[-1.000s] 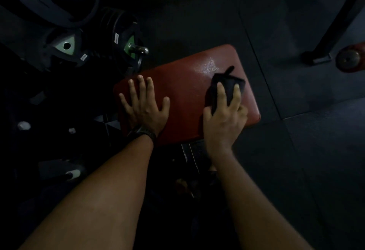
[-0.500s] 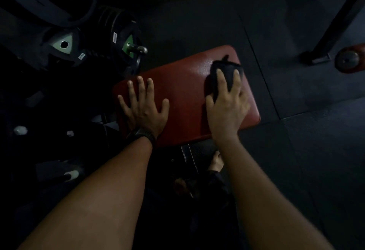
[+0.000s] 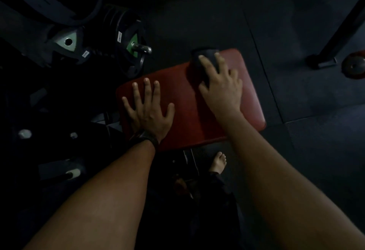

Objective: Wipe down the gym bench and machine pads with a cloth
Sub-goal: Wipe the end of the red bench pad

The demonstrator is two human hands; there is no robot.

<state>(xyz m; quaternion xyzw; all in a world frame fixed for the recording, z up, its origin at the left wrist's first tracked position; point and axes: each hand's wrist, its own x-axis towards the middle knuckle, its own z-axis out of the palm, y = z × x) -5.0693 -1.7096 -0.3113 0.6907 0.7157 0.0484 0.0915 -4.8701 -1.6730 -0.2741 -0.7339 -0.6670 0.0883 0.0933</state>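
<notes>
Dim and murky throughout — the left side sinks to near black. Weak light catches the red bench pad and glints on the chrome peg; the near forearms swell with wide-angle stretch.

Dark watch, left wrist

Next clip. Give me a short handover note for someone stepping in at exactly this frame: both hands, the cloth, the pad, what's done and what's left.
Left hand: open, flat on the near-left part of the red pad, bracing.
Right hand: fingers laid over the dark cloth, pressing it onto the pad near its far edge.
Done: wiping of this pad is under way. The picture is too dim to show which parts are already clean.
Left: cover the rest of this pad, then move on to the bench and other machine pads.
</notes>
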